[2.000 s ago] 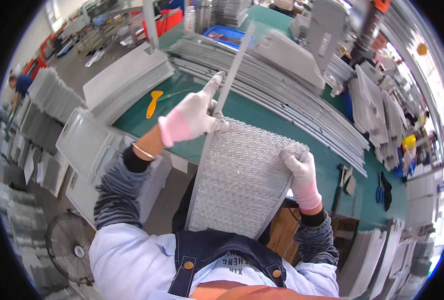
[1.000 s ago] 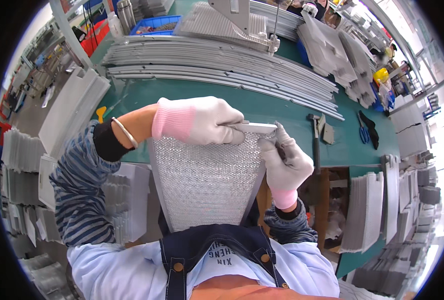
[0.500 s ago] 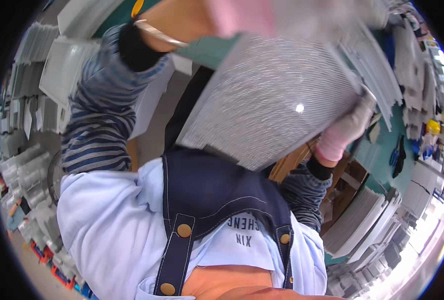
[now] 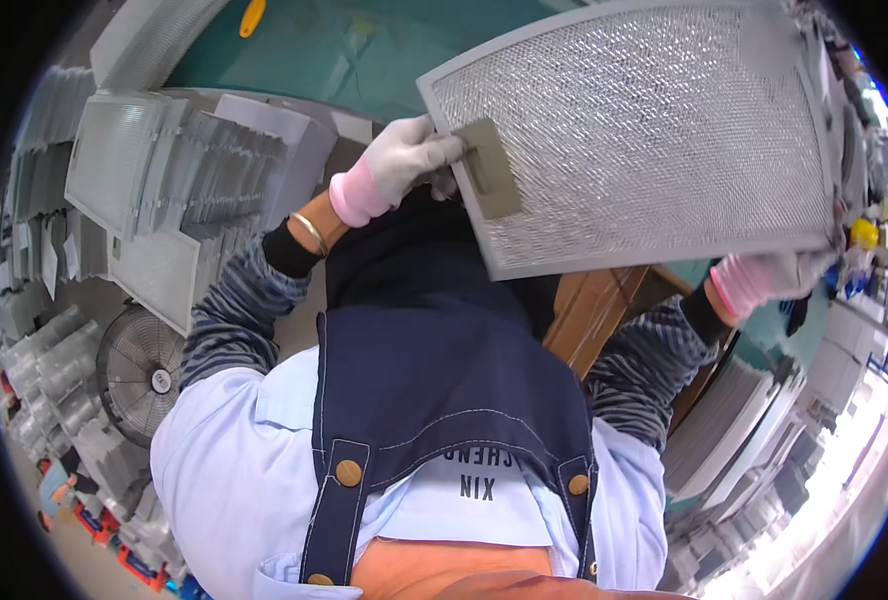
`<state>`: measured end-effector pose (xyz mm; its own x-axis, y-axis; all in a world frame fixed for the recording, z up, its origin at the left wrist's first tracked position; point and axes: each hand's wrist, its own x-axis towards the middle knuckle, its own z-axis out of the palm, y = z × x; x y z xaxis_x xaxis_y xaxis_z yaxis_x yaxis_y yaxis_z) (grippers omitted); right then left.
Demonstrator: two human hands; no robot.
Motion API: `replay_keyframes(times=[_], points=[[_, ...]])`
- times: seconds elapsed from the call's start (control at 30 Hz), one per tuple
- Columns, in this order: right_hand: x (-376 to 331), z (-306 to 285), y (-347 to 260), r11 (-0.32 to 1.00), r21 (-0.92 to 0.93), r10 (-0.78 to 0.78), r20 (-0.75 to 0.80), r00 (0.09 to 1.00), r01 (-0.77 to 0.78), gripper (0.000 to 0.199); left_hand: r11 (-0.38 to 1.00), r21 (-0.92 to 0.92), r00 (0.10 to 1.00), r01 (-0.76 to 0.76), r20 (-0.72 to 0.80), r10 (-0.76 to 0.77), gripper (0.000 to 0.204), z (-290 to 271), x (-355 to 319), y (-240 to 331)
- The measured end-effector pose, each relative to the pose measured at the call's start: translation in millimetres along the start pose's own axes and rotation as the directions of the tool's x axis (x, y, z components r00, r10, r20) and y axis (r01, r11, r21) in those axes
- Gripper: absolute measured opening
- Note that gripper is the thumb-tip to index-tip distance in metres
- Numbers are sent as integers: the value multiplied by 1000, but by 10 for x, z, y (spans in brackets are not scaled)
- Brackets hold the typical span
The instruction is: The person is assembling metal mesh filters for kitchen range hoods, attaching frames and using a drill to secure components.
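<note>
Two gloved hands hold a filter panel up over the bench.

A round grey floor fan [image 4: 144,372] stands at left. The left hand [image 4: 396,165] pinches the small flat tab on the grey rectangular metal mesh filter panel [image 4: 644,130], raised above the green worktop [image 4: 364,60]; the right hand [image 4: 769,278] grips its far lower corner.

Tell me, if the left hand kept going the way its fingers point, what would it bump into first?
The left hand already touches it: the small grey latch plate on the mesh filter panel. Nothing shows between them.
</note>
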<state>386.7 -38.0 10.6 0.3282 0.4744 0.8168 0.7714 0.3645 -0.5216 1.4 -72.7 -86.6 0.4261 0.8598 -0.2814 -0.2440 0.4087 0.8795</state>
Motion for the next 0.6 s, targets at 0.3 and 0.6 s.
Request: replay_keyframes(times=[0.3,0.6], points=[[297,-295,-697,708,705,-101,49,994,38,18,919,-306,931,247,339,-138,38,-728,754,618],[-633,563,-709,728,619,337,49,940,-293,19,-241,637,223,-732,559,799,36,484,989,1426]])
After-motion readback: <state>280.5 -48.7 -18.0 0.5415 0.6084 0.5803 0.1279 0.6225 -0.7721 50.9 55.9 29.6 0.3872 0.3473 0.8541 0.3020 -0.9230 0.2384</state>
